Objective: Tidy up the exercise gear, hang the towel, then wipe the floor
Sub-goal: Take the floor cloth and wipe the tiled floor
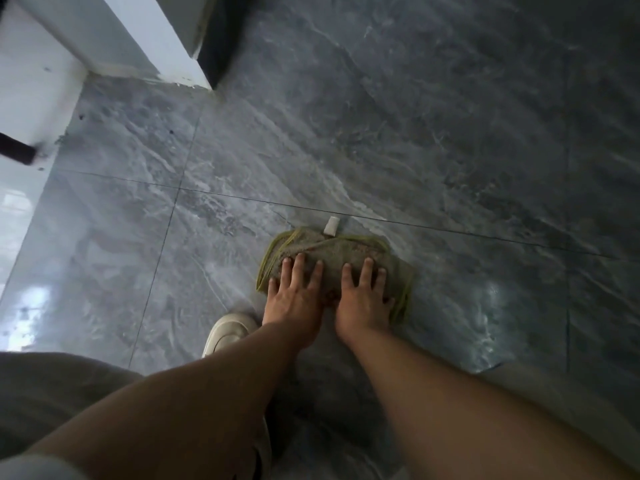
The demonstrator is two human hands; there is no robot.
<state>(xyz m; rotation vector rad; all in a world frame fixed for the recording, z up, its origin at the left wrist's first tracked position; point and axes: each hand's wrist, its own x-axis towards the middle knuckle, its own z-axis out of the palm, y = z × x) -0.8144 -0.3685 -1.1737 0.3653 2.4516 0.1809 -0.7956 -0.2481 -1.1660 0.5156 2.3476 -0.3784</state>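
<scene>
The only label in view was a small white tag sticking out from the far edge of the cloth. It was too small and blurred for any writing on it to be made out.

The cloth, greyish-brown with a yellow-green border, lay bunched and folded on the grey marbled floor, just this side of a tile joint. Both hands lay flat on its near half, side by side and almost touching. The left hand had its fingers straight and slightly spread, their tips reaching the middle of the cloth. The right hand lay palm down in the same way, fingers fanned, with its thumb-side edge close to the left hand. Both bare forearms stretched out from the bottom of the view to the cloth.

The hands covered the near edge of the cloth, so its full outline could not be told. Just left of the cloth and nearer the person, a pale shoe showed its toe, the rest hidden under the left forearm. Far to the upper left of the cloth stood a white wall corner. A dark rod-like thing was cut off by the left edge and too blurred to identify.
</scene>
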